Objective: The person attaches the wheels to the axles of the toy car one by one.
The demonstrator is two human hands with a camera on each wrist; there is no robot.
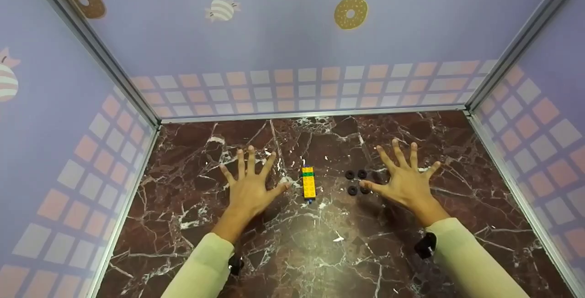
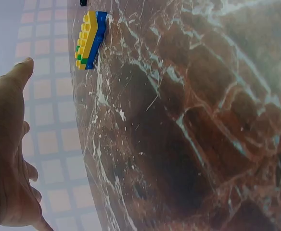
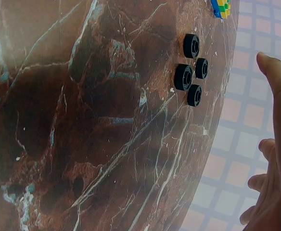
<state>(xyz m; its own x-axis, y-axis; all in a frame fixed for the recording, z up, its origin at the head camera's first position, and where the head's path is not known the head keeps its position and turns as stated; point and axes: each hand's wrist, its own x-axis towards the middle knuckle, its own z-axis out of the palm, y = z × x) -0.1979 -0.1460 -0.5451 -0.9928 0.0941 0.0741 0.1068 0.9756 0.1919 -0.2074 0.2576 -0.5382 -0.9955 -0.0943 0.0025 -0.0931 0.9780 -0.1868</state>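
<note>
A small brick stack [image 1: 309,182], yellow on top with a green band and a blue base [image 2: 90,41], lies flat on the marble tabletop [image 1: 292,247] between my hands. My left hand [image 1: 249,183] rests palm down with fingers spread, its thumb close to the stack's left side. My right hand [image 1: 404,177] is also flat and spread. Its thumb reaches the several small black wheels [image 1: 357,182] clustered right of the stack. The wheels [image 3: 191,71] lie on their sides, and neither hand holds anything.
Patterned lilac walls [image 1: 292,37] with metal corner posts close in the tabletop on the back, left and right. Pale sleeves cover both forearms, each with a dark wrist strap [image 1: 425,245].
</note>
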